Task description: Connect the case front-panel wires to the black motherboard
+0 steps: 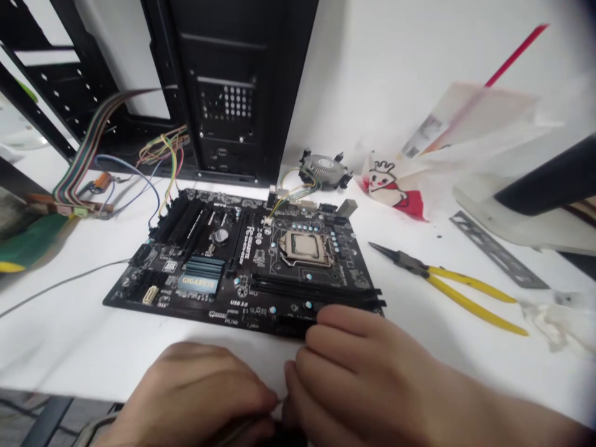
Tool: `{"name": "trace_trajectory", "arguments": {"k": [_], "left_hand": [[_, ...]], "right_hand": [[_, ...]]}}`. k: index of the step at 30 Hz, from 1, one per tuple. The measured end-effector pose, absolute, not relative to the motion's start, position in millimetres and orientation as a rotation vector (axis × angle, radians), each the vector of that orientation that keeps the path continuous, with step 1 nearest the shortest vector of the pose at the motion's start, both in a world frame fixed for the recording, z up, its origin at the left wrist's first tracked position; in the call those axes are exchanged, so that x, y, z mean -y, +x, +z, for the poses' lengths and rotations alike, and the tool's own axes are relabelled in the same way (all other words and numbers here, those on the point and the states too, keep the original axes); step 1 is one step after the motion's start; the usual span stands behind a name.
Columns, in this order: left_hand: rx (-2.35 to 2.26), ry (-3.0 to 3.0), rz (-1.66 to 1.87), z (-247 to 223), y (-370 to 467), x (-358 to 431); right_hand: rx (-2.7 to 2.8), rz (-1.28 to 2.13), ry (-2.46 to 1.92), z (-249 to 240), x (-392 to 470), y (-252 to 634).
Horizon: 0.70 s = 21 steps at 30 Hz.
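Note:
My left hand (pixel 200 394) is closed at the table's front edge, thumb and fingers pinched. Beside it my right hand (pixel 354 372) is also closed, its fingertips nearly meeting the left ones. A small thin light bit shows between the fingertips, but the fingers hide what it is. Just beyond the hands a black motherboard (pixel 223 316) lies flat, its near right corner behind my right knuckles. A processor (pixel 302 246) sits in its socket, and a blue heatsink (pixel 200 276) is on the left part. Several thin wires run to the board's far left edge.
Behind the board stands an open black computer case (pixel 228 56). A round cooler fan (pixel 325 167) lies near it. Yellow-handled pliers (pixel 447 282) and a perforated metal plate (pixel 498 251) are to the right. A plastic bag (pixel 395 186), red straw (pixel 516 56) and ribbon cable (pixel 88 149) are farther back.

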<state>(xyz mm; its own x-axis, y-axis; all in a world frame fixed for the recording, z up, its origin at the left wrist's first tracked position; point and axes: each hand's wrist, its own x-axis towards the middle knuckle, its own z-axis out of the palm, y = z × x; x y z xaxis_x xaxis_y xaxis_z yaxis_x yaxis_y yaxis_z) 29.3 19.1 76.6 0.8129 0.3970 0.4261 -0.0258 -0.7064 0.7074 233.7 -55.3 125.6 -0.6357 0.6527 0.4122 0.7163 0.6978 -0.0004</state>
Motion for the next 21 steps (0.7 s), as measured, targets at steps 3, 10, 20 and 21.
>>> {"name": "trace_trajectory", "arguments": {"k": [3, 10, 20, 21], "left_hand": [[-0.287, 2.273, 0.735, 85, 34, -21], [-0.363, 2.266, 0.707, 89, 29, -18], [-0.551, 2.364, 0.726, 103, 39, -19], [-0.565, 2.369, 0.73, 104, 40, -19]], "right_hand": [[2.471, -0.199, -1.075, 125, 57, 234], [2.496, -0.105, -1.077, 128, 53, 240], [2.476, -0.129, -1.039, 131, 53, 240], [2.474, -0.132, -1.039, 131, 53, 240]]}}
